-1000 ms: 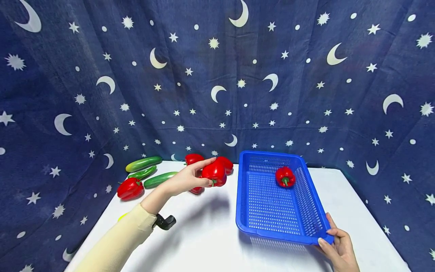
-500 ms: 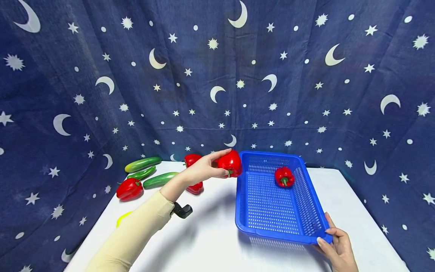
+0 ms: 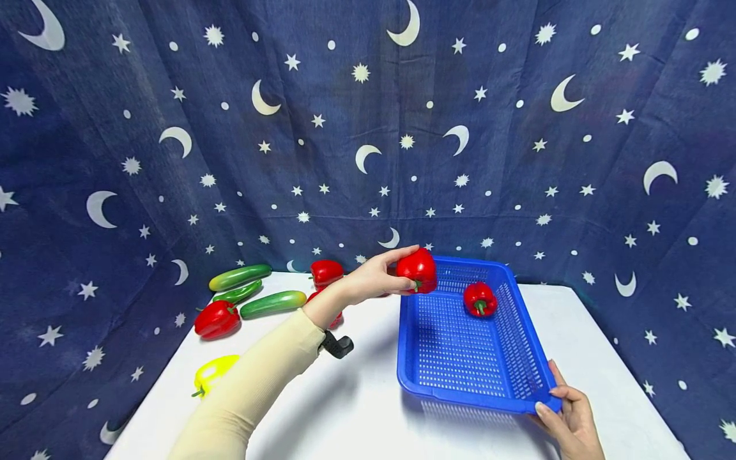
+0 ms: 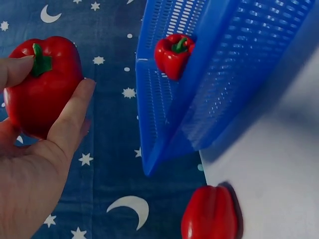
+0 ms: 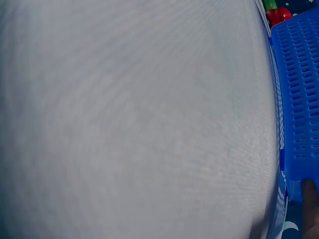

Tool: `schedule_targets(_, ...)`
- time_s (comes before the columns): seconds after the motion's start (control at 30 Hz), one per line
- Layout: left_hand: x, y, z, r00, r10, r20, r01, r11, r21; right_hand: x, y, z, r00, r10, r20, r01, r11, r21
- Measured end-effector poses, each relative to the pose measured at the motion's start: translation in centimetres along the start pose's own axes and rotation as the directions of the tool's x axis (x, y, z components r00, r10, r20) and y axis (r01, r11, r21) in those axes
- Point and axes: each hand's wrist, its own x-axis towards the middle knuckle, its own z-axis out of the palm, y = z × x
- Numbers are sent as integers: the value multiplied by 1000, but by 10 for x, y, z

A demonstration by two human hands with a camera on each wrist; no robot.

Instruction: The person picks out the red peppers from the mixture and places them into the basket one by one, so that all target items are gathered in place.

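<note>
In the head view my left hand (image 3: pixel 370 279) grips a red bell pepper (image 3: pixel 418 269) in the air, over the far left rim of the blue basket (image 3: pixel 471 398). The left wrist view shows the thumb beside the green stem of this bell pepper (image 4: pixel 47 104), with fingers round its sides. Another red bell pepper (image 3: pixel 480 299) lies inside the basket, toward its far right. At the basket's near right corner my right hand (image 3: pixel 575 418) holds the rim, thumb on top. Only a dark finger (image 5: pixel 310 204) of that hand shows in the right wrist view.
Left on the white table lie two cucumbers (image 3: pixel 273 304), a long green pepper (image 3: pixel 237 292), a red bell pepper (image 3: pixel 217 319) and a yellow one (image 3: pixel 215 372), partly behind the sleeve. More red bell peppers (image 3: pixel 326 271) lie behind the left forearm. A starry curtain (image 3: pixel 345 128) hangs behind.
My left hand has carried the red bell pepper rightward and slightly up, from beside the other peppers to above the basket's edge. The right hand and basket stay in place.
</note>
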Motion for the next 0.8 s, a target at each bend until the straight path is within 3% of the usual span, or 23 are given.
schedule_targets(0.17, 12, 2, 10, 999, 27, 18, -27, 1000, 3, -1, 0, 0, 1000, -2, -5, 1, 1000, -5)
schedule_targets(0.47, 30, 1, 21, 1000, 8, 22, -8, 999, -36, 0, -1, 1, 1000, 14, -10, -14, 1000, -12)
schedule_targets(0.8, 53, 4, 26, 1000, 2, -1, -2, 999, 40, -1, -3, 2, 999, 48, -22, -49, 998, -48)
